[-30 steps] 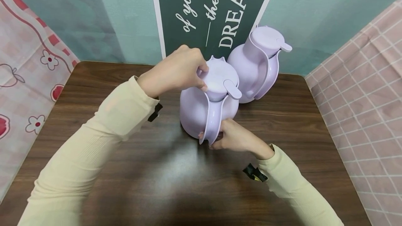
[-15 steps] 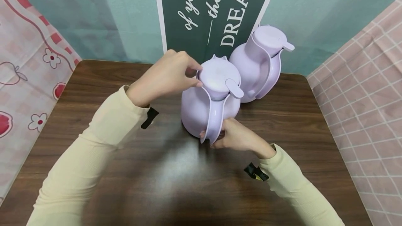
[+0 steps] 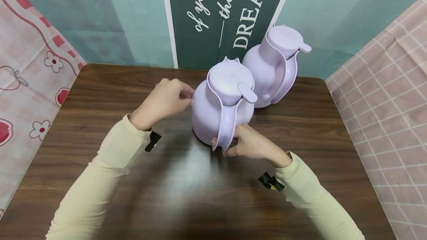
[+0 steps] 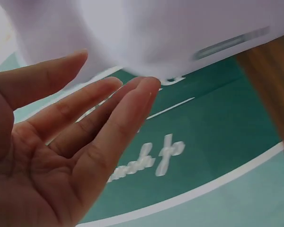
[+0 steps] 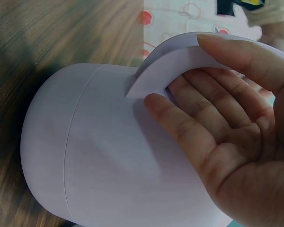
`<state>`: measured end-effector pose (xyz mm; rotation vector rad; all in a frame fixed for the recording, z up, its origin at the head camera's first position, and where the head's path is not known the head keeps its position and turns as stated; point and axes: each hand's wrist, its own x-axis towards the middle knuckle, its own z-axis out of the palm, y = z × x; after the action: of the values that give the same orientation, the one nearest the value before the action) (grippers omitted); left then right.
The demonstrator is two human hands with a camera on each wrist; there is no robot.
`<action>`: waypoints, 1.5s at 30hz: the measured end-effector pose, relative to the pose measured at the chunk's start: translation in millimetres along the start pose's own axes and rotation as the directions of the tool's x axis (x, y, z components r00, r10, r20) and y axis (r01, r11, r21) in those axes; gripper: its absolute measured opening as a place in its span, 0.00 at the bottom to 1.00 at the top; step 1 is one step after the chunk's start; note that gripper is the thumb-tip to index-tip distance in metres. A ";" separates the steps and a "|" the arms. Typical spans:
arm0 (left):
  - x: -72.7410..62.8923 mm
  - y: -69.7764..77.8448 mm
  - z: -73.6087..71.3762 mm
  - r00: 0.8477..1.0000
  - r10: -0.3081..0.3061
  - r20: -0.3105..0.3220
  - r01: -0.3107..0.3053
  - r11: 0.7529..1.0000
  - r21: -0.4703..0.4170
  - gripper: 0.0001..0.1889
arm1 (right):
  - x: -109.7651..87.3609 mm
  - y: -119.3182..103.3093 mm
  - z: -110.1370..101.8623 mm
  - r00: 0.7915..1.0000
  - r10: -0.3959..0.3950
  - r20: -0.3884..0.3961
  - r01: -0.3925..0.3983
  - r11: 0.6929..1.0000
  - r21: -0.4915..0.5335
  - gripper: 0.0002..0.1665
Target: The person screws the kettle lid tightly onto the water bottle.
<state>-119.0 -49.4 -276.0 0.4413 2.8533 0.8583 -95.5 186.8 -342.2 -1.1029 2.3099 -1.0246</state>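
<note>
A lilac thermos jug [image 3: 204, 116] stands on the brown wooden table [image 3: 166, 203], its round lid [image 3: 228, 79] on top and a lever pointing toward the handle. My right hand [image 3: 251, 143] grips the lower part of its handle [image 3: 228, 125]; in the right wrist view the fingers pass behind the handle and the thumb [image 5: 241, 54] lies over its outer edge. My left hand [image 3: 163, 101] is at the jug's left side, fingertips right by the body. The left wrist view shows that hand's fingers [image 4: 99, 151] loosely bent, holding nothing, below the jug's pale surface [image 4: 146, 42].
A matching lilac jug [image 3: 258, 66] stands close behind and to the right. At the back hangs a teal cloth [image 3: 140, 17] with a dark green lettered panel [image 3: 213, 21]. Patterned pink cloths border the left [image 3: 33, 84] and right [image 3: 383, 103] sides.
My left hand has come away from the lid's left edge and moved down and left to the jug's side. The right hand keeps its grip on the handle.
</note>
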 end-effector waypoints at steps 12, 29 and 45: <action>-1.2 -37.7 58.3 0.990 -0.102 0.094 0.107 0.993 -0.048 0.17 | 2.3 2.1 -6.5 1.000 0.004 0.007 -0.004 1.000 0.021 0.18; -11.6 -50.4 113.8 0.980 -0.170 0.101 0.181 0.976 -0.119 0.17 | 0.2 5.5 -4.0 0.999 -0.038 -0.020 0.037 0.999 -0.018 0.18; -14.5 -39.9 145.4 0.948 -0.317 -0.007 0.303 0.913 -0.272 0.49 | -5.7 5.1 5.6 0.992 -0.098 -0.079 0.093 0.994 -0.062 0.18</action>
<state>-84.9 -10.3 -418.3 -0.0679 2.6860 1.1763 -91.1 191.0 -349.6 -1.2269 2.3852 -1.0627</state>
